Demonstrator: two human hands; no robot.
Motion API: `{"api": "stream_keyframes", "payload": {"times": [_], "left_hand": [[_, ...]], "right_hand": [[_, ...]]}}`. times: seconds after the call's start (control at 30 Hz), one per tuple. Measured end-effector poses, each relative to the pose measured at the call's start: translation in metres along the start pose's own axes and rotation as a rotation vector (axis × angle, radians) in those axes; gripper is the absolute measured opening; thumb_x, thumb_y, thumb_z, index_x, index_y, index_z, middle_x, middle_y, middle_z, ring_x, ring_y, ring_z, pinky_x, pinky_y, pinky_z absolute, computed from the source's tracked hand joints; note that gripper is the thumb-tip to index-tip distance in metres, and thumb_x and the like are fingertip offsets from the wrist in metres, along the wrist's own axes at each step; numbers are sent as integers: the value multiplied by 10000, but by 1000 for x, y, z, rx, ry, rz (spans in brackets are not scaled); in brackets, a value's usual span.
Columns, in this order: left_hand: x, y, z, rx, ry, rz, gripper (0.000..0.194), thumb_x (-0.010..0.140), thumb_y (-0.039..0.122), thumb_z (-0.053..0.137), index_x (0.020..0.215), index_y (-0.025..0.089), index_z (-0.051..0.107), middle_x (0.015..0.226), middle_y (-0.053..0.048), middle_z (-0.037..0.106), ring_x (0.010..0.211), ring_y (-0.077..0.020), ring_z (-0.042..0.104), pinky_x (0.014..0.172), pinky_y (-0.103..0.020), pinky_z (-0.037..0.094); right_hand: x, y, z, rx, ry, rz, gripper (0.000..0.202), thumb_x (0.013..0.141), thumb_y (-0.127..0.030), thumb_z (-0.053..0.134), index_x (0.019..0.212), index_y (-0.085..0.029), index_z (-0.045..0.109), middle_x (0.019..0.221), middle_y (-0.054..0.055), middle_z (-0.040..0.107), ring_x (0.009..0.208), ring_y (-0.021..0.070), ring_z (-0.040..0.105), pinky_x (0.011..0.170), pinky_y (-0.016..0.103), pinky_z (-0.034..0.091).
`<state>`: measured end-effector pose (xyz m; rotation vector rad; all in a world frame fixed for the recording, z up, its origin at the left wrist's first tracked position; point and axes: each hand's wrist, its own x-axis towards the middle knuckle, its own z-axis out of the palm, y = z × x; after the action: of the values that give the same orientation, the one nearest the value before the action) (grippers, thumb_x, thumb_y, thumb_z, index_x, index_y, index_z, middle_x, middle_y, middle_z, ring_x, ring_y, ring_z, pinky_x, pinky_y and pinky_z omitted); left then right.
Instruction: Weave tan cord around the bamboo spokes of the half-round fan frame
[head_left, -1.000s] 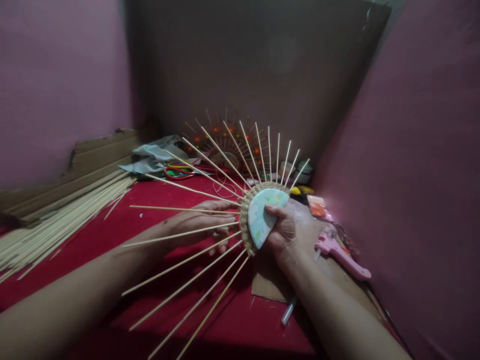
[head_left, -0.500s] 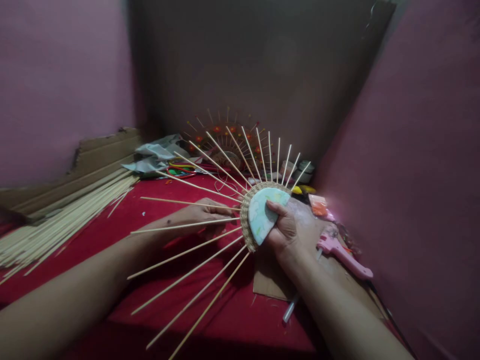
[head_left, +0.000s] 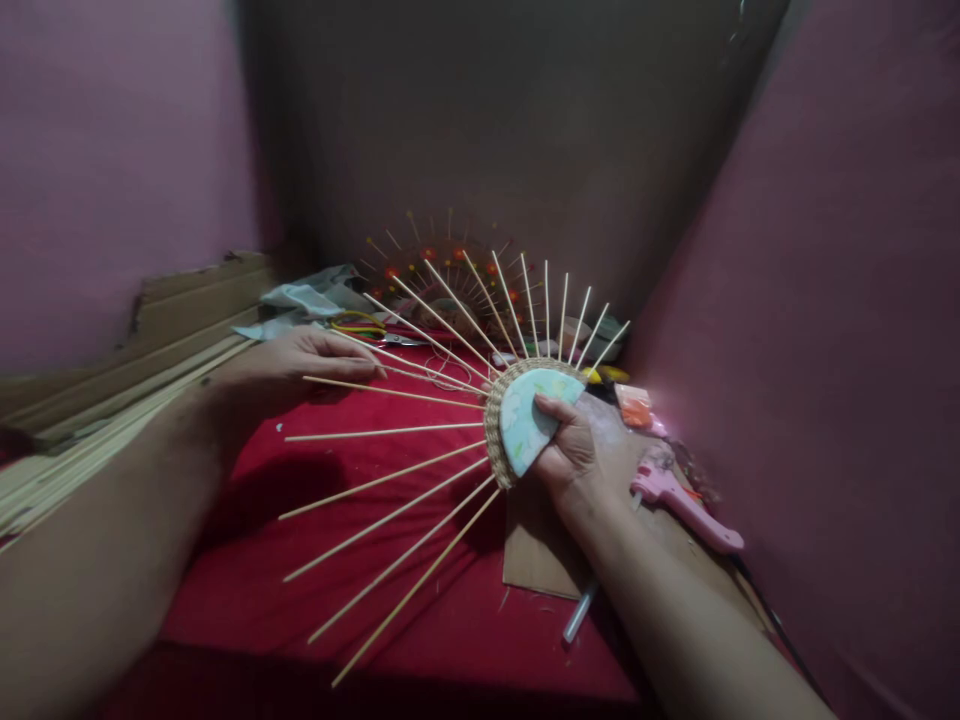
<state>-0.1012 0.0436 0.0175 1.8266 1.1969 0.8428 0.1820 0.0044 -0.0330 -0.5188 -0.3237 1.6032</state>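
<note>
My right hand (head_left: pixel 574 445) grips a half-round piece covered in pale blue patterned material (head_left: pixel 525 415), its thumb lying over the front. A woven natural-fibre band (head_left: pixel 493 425) runs round the curved edge. Several thin sticks (head_left: pixel 382 433) fan out from the band to the left and upward. Out at the left, my left hand (head_left: pixel 334 355) is closed in a pinch near the upper-left stick ends. A thin strand (head_left: pixel 420 376) stretches from its fingertips toward the woven band.
Loose sticks (head_left: pixel 112 425) and cardboard (head_left: pixel 195 300) lie left on the red cloth (head_left: pixel 300 620). Scissors (head_left: pixel 401 340) and a decorated fan-shaped piece (head_left: pixel 450 285) are behind. At right are a pink glue gun (head_left: pixel 690 505), a board (head_left: pixel 536 550) and an orange packet (head_left: pixel 636 408).
My left hand has moved up and left, away from the woven band, drawing the strand out. The fan of sticks has shifted slightly, still in my right hand.
</note>
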Motion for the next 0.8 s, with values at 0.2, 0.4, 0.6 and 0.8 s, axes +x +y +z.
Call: {"api": "stream_keyframes", "payload": {"times": [0.2, 0.4, 0.6, 0.8], "left_hand": [[-4, -1, -7, -26, 31, 41, 194, 715, 328, 679, 768, 143, 706, 510, -3, 530, 473, -73, 413, 451, -222, 292], [-8, 5, -9, 26, -8, 135, 149, 717, 293, 673, 730, 148, 705, 573, -21, 565, 523, -91, 448, 473, -235, 318], [-4, 14, 1, 263, 95, 496, 77, 735, 218, 637, 695, 174, 687, 891, -52, 575, 896, -158, 519, 850, -290, 377], [3, 5, 15, 454, 253, 539, 149, 766, 262, 604, 728, 151, 696, 856, -51, 514, 836, -147, 475, 802, -285, 375]], "right_hand": [[2, -1, -2, -21, -8, -36, 215, 574, -30, 582, 733, -165, 635, 659, 22, 712, 772, 233, 682, 866, 495, 494], [1, -4, 2, -15, 11, -72, 255, 579, 1, 561, 748, -174, 639, 623, -5, 692, 588, 176, 650, 848, 473, 508], [3, -8, 6, 7, 102, -149, 302, 624, 13, 527, 836, -175, 631, 641, -18, 691, 611, 151, 646, 859, 428, 509], [5, -8, 7, 30, 143, -180, 241, 642, 0, 537, 795, -167, 621, 645, -2, 690, 653, 154, 657, 875, 407, 504]]}}
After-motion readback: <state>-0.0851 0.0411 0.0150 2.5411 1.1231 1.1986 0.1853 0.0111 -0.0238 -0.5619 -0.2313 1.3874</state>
